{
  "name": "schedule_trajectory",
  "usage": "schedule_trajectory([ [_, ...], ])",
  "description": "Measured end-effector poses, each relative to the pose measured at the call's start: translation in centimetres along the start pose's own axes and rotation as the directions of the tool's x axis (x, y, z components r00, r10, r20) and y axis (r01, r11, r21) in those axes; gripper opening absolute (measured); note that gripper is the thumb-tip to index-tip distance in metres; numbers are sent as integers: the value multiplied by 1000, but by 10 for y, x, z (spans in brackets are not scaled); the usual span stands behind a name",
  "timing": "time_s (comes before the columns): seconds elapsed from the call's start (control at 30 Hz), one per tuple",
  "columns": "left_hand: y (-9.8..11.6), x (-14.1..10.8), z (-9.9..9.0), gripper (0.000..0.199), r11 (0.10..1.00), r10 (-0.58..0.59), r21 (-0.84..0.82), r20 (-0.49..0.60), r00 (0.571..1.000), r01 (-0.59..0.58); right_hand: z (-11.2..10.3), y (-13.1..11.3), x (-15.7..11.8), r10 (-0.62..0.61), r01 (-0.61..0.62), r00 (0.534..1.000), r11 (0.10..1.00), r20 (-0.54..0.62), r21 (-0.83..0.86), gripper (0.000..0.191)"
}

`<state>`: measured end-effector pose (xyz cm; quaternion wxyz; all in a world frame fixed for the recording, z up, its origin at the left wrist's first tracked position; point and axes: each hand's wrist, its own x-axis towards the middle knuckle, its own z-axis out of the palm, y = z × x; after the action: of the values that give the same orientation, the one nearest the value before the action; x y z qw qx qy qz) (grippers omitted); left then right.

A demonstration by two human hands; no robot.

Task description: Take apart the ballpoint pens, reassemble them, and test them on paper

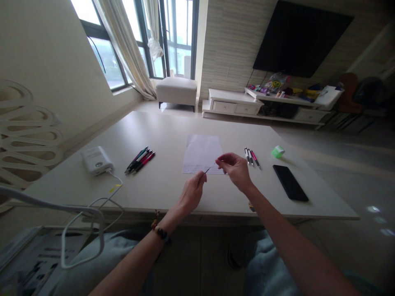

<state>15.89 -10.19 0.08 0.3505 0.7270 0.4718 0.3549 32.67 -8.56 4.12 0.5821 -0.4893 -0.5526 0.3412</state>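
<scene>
Thin dark rod pinched in left hand (right hand at two o'clock, contact unclear); slack pinch could drop it.

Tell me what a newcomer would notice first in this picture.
The eye goes first to the middle of the white table, where the left hand pinches a thin dark stick and the right hand comes close to its far end, just above a sheet of paper. Pens lie on both sides of the paper, a larger bunch on the left and a smaller group on the right. Beyond, a large black wall-mounted TV dominates the far wall.
</scene>
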Motion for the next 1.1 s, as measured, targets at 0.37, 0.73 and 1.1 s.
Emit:
schedule_trajectory([
  [0.37,0,0,2,27,998,41,-36,-19,999,-41,12,11,-9,13,-3,969,999,247,-44,36],
  [0.73,-12,-3,0,30,991,-53,-124,-18,998,50,-69,103,48,-15,148,987,483,161,-863,44],
  [1.1,13,-4,-4,35,909,-15,-417,-93,996,-25,-61,128,68,10,119,991,375,132,-919,26],
])
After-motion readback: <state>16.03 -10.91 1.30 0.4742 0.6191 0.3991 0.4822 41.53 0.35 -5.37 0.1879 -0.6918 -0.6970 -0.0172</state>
